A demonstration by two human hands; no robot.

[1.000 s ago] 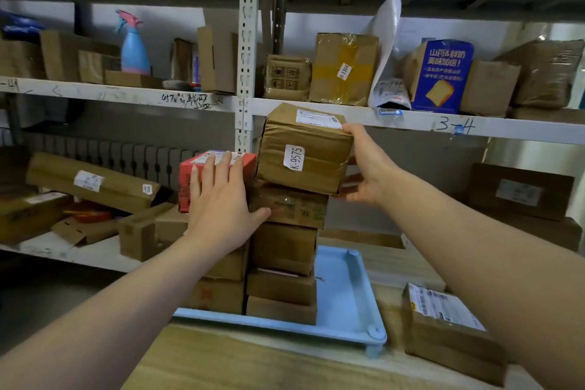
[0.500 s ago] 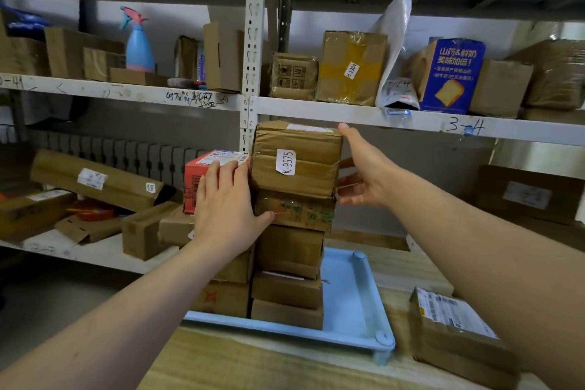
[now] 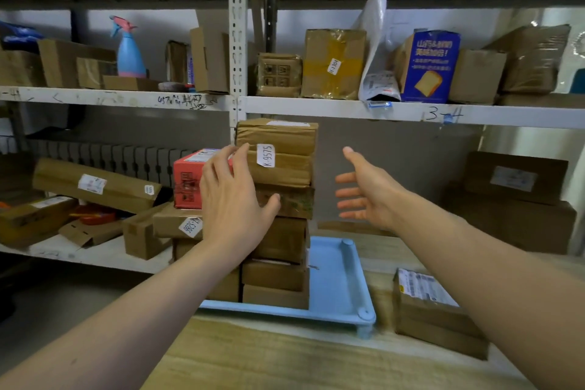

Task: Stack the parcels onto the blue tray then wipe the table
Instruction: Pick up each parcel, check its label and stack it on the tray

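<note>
A blue tray [image 3: 340,282] sits on the wooden table [image 3: 285,361] and carries two stacks of brown parcels. The taller right stack is topped by a taped parcel labelled K-9575 [image 3: 281,152]. A red box [image 3: 190,180] tops the shorter left stack. My left hand [image 3: 235,199] lies with straight fingers against the front of both stacks, its fingertips on the K-9575 parcel. My right hand [image 3: 364,193] hovers open to the right of the tall stack, touching nothing. One more brown parcel [image 3: 433,313] lies on the table right of the tray.
Metal shelving [image 3: 348,111] full of cardboard boxes stands right behind the table. A blue spray bottle [image 3: 129,51] and a blue bread box [image 3: 427,66] sit on the upper shelf. Large boxes [image 3: 512,199] are stacked at the right.
My right hand has let go of the K-9575 parcel and drawn away to the right. The parcel now sits level on the tall stack. My left hand slid up onto it.
</note>
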